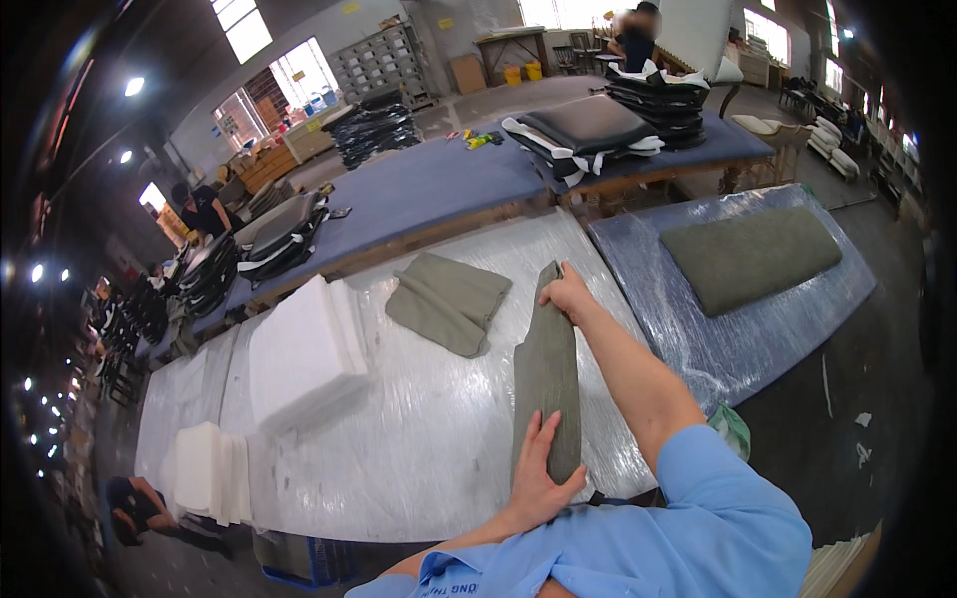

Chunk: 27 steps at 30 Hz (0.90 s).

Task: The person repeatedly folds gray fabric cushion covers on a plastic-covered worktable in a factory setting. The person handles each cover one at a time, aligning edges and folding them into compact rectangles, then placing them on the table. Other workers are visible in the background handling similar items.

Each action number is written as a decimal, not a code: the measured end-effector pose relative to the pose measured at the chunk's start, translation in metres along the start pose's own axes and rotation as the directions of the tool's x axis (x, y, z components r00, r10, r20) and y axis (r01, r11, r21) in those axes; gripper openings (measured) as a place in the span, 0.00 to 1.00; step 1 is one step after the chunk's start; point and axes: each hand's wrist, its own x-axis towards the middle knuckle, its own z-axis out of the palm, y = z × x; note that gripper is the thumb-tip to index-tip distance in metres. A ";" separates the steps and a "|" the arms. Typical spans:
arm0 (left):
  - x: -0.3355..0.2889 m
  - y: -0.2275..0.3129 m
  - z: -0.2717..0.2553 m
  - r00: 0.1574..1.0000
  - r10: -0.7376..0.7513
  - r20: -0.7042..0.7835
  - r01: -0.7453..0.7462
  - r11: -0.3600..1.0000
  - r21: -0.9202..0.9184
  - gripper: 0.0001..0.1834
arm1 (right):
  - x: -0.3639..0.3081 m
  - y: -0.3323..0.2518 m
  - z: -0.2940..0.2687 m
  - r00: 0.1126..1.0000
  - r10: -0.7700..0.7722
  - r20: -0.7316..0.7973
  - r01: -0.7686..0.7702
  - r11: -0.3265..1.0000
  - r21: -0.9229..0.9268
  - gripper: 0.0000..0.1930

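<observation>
A long folded strip of grey-green fabric (pixel 551 369) lies lengthwise in front of me on the plastic-covered table (pixel 429 439). At its far end my right hand (pixel 568 293) is closed, gripping the narrow tip between thumb and fingers. Fingers stretched and spread, my left hand (pixel 543 476) lies flat on the near end of the same strip. To the left of the strip, apart from both hands, rests another grey-green fabric piece (pixel 449 302) with a fold along it.
White foam sheets (pixel 307 349) are stacked on the left, with a smaller white stack (pixel 207 470) nearer. A green fabric stack (pixel 753 257) lies on the wrapped blue table (pixel 658 289) at right. Beyond, a long blue table (pixel 419 194) carries black cushions (pixel 583 125). People work nearby.
</observation>
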 end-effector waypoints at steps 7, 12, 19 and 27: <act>-0.032 -0.006 -0.016 1.000 -0.026 -0.015 0.026 1.000 0.006 0.50 | -0.035 0.007 0.047 0.997 -0.034 0.070 0.005 0.927 0.374 0.44; -0.025 -0.009 -0.034 1.000 -0.029 -0.001 0.029 0.998 0.054 0.52 | -0.009 0.029 0.066 0.988 -0.111 0.104 0.043 0.859 0.510 0.36; 0.032 -0.049 -0.035 0.997 0.042 0.060 -0.035 0.993 -0.112 0.53 | 0.050 0.054 0.053 0.980 -0.185 0.077 0.114 0.828 0.549 0.37; 0.229 -0.138 -0.070 0.937 -0.347 -0.048 0.283 0.830 -0.481 0.40 | 0.019 0.030 0.064 0.909 -0.299 -0.291 0.385 0.870 0.307 0.21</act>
